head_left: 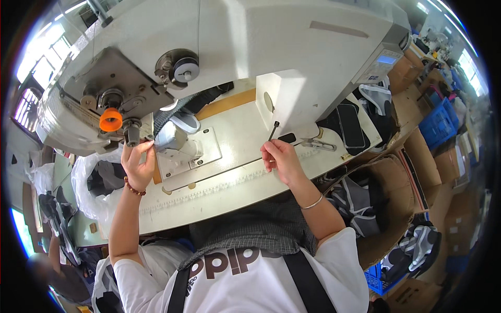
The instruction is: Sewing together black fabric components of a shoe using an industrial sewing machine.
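A white sewing machine (292,47) spans the view above my hands. My left hand (137,166) is raised beside the machine's needle end, thumb and finger pinched together. What that pinch holds, if anything, is too small to tell. Just beyond those fingertips, dark grey and white shoe uppers (185,122) lie over the machine's post (180,148). My right hand (282,160) is above the white table, closed on a thin dark stick (274,130) with a blocky black tip that points up and away. Metal thread snips (319,144) and a small black oval piece (287,138) lie close by.
A phone (350,126) rests at the table's right end. Cardboard boxes (394,182) of grey shoe uppers stand to the right, with a blue crate (377,279) below. At left is a plastic bag (86,190) of dark pieces. Another person (62,276) sits far left.
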{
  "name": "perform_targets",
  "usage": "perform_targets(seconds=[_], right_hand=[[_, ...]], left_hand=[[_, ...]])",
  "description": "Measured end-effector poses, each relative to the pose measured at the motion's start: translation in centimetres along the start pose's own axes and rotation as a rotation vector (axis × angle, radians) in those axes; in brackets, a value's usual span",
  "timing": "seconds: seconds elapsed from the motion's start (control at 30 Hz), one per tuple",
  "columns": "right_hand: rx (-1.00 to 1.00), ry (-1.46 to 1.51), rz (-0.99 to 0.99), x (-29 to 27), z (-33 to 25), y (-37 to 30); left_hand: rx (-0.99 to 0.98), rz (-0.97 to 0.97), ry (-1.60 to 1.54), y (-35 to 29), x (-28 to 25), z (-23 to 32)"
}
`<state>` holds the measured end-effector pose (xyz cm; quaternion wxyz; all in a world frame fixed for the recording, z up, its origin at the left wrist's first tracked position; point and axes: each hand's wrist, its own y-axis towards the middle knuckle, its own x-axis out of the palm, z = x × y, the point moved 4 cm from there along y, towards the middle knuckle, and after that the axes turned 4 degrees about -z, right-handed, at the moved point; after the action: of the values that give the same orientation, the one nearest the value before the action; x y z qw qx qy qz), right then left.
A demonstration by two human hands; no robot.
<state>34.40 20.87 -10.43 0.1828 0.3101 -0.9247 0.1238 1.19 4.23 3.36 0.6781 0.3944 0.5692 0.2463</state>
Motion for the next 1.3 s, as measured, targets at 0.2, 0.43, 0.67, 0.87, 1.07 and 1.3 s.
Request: perform_targets(seconds=[0.2,0.43,0.67,0.87,1.07,1.3], right_hand=[[-0.016,0.025,0.002,-0.1,-0.1,0.2],[-0.01,-0.02,0.024,-0.1,0.8,0.4],[-0.083,0.03,-0.002,-0.5,0.7,0.7],[-0.107,-0.105,0.056,-0.2,0.4,0.3],[-0.146,-0.147,0.075,-0.8,-0.3,-0.4],[-0.133,-0.322,0.12,-0.6,-0.5,-0.8]], left_hand=[[-0.103,0.022,-0.035,-0.4,-0.1,0.3],[-0.297,0.003,-0.009,-1.6,0.2,-1.6],[-0.508,-0.147,0.042,-1.5,1.3,-2.9],[-0.541,-0.1,-0.017,-0.9,2.1,-2.2],[-0.458,-0.002,-0.131,-1.3,2.2,-1.6],[-0.444,-0.049,-0.149,-1.0,2.5,-2.1]])
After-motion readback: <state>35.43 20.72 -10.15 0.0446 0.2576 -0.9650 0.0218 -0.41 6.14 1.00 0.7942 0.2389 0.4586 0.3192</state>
